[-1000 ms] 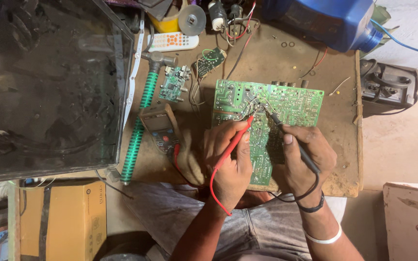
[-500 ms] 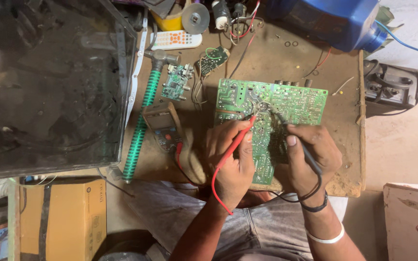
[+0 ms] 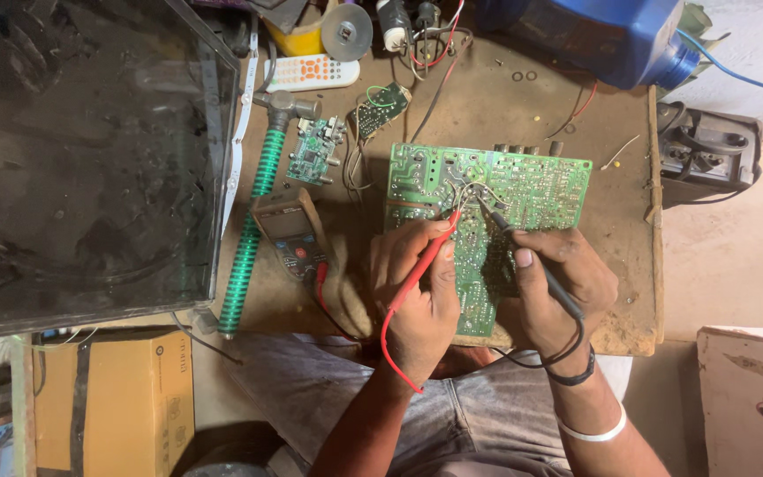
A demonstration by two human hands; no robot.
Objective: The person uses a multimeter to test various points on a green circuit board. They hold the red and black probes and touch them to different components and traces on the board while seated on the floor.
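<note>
Big dark screen panel [image 3: 81, 150] leans at left of table [image 3: 629, 291]. Green circuit board [image 3: 487, 221] lies solder side up at table centre. Meter [image 3: 291, 231] just left of it. Your left hand [image 3: 417, 291] grips the red probe [image 3: 430, 256]; right hand [image 3: 558, 287] grips the black probe [image 3: 523, 252]. Tips meet the board's upper middle. Hold both tips steady on separate joints; brace wrists on the board edge.

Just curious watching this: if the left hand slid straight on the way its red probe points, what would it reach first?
Probably the black probe tip from the right hand; the left hand's red probe nearly meets it on the green circuit board.
</note>
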